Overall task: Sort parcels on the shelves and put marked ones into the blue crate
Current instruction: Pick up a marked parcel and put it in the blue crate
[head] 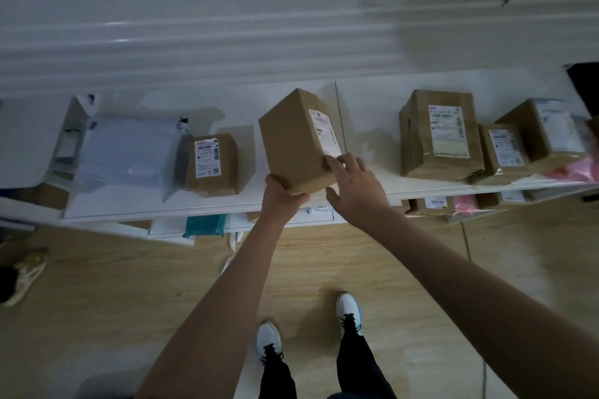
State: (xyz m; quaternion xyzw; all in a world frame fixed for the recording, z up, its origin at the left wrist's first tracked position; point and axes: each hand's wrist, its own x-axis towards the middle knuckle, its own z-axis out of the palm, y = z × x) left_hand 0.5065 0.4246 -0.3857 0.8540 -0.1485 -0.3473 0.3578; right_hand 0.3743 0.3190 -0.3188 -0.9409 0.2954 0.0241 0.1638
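Cardboard parcel [296, 142] gripped by left hand [282, 194].

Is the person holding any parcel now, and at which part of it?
Yes: the left hand grips the brown box at its near bottom corner. The right hand touches its labelled side with spread fingers.

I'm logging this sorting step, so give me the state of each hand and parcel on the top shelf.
left hand: grips the tall box's bottom corner
right hand: fingers spread, fingertips touching the tall box
tall box: tilted, label facing right
small box: lying on shelf, label up
white mailer bag: lying flat
large taped box: resting, crumpled
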